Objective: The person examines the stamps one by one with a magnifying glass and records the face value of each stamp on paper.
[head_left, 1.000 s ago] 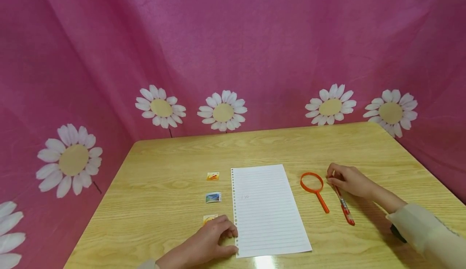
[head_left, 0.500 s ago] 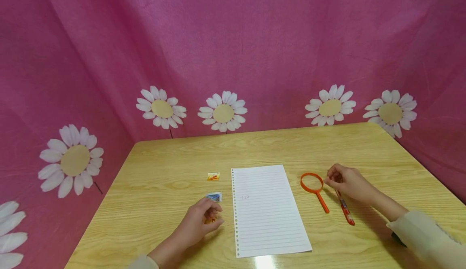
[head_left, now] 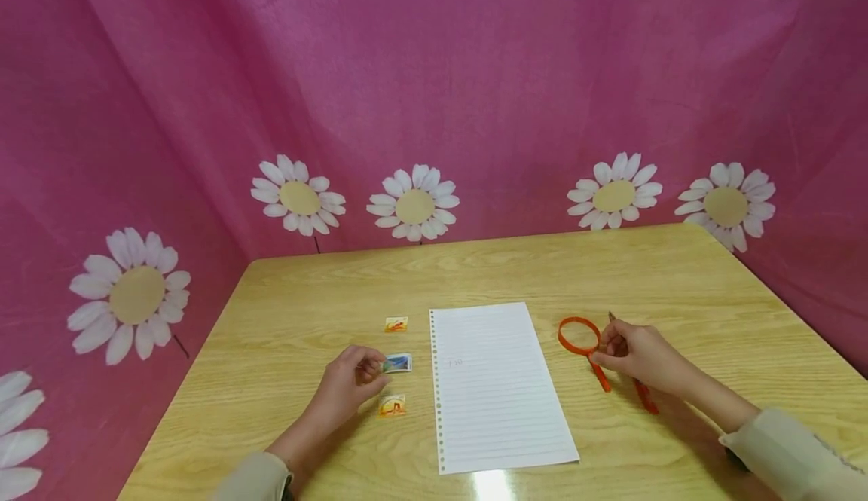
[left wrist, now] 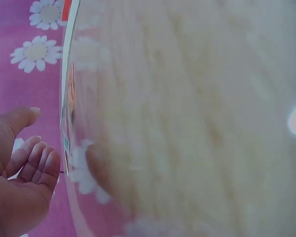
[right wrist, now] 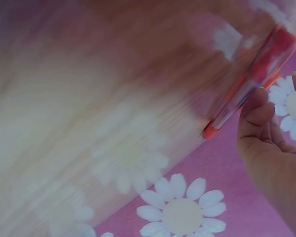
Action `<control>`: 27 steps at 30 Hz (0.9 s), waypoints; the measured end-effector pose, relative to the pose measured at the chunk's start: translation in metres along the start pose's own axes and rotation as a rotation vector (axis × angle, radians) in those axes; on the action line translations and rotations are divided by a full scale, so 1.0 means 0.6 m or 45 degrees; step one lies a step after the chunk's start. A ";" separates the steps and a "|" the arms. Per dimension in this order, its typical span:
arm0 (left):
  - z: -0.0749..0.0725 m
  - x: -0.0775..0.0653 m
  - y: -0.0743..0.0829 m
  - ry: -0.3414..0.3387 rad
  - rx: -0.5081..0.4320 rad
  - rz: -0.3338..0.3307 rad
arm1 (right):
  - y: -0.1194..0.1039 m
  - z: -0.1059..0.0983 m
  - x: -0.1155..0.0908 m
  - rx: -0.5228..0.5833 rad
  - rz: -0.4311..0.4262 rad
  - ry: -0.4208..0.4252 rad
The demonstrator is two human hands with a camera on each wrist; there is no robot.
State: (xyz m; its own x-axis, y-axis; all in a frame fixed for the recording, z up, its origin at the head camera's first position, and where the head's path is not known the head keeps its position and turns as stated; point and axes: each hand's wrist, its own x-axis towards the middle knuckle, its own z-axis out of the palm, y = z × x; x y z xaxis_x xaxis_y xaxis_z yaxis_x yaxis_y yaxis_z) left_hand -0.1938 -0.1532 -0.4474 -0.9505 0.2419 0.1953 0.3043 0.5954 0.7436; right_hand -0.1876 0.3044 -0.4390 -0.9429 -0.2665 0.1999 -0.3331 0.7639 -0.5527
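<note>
My left hand (head_left: 347,382) hovers at the left edge of a small blue picture stamp (head_left: 397,363), thumb and fingers apart in the left wrist view. A yellow stamp (head_left: 396,325) lies beyond it and another yellow stamp (head_left: 392,406) nearer me. Over on the right, my right hand (head_left: 640,354) is at the neck of an orange magnifying glass (head_left: 602,377), its fingers bent. Contact with the glass is hard to tell. The right wrist view shows a gap between thumb and fingers. Partly hidden behind that hand, a red pen (right wrist: 256,79) lies on the table.
Between the hands lies a lined sheet of paper (head_left: 505,403) with punched holes down its left side and faint writing near its upper left. The wooden table (head_left: 325,282) meets a pink flowered curtain (head_left: 475,109) at the back and sides.
My left hand has moved from the paper's lower left edge, left and away, to the blue stamp, uncovering the nearer yellow one. My right hand has shifted from the pen toward the magnifying glass.
</note>
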 end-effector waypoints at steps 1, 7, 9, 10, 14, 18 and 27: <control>0.000 0.002 -0.002 0.006 0.001 -0.005 | -0.003 0.001 -0.002 0.002 0.012 -0.013; -0.002 0.021 -0.012 -0.011 0.029 -0.053 | -0.024 0.009 -0.013 0.005 0.108 -0.080; -0.003 0.026 -0.014 -0.018 0.043 -0.061 | -0.028 0.012 -0.015 0.006 0.131 -0.090; -0.003 0.027 -0.015 -0.021 0.050 -0.066 | -0.030 0.013 -0.015 0.006 0.142 -0.096; -0.002 0.034 -0.019 -0.032 0.077 -0.063 | -0.029 0.015 -0.017 -0.001 0.155 -0.105; 0.002 0.040 -0.022 -0.041 0.099 -0.048 | -0.025 0.019 -0.017 -0.010 0.147 -0.119; 0.002 0.047 -0.025 -0.133 0.139 -0.010 | -0.026 0.020 -0.014 -0.037 0.173 -0.102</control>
State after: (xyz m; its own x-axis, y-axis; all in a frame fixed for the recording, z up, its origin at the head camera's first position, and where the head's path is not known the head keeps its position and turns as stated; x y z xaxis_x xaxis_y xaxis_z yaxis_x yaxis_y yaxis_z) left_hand -0.2253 -0.1542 -0.4537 -0.9428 0.3119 0.1176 0.3073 0.6762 0.6696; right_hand -0.1745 0.2878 -0.4420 -0.9770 -0.2050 0.0593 -0.2036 0.8122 -0.5466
